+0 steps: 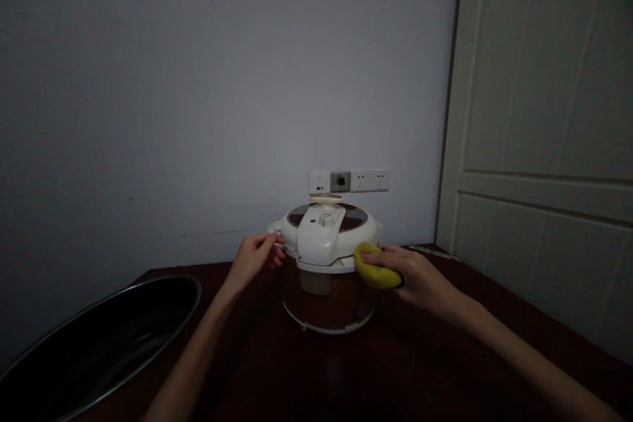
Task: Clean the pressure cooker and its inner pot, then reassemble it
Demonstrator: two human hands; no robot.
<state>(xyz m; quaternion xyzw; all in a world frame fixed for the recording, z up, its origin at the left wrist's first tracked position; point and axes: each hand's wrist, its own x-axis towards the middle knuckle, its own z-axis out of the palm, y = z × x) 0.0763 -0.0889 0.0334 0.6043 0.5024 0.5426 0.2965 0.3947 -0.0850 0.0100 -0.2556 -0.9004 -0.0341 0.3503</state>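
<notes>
An electric pressure cooker (319, 247) with a white lid and a brown body stands upright on the dark table. At the cooker's left side, my left hand (254, 260) has its thumb and fingers closed on the lid's edge, by a small white tab. My right hand (413, 270) grips a yellow cloth (376, 269), folded under the fingers. The cloth presses against the right front of the cooker, just below the lid's rim. Part of the right palm and fingers is hidden behind the cloth.
A large dark basin (195, 297) with a shiny rim sits at the left. The dark red-brown table (316, 376) meets a pale wall behind. White wall sockets (370, 180) are above the cooker. A panelled door (544, 224) rises on the right, near a thin flat strip (435, 252).
</notes>
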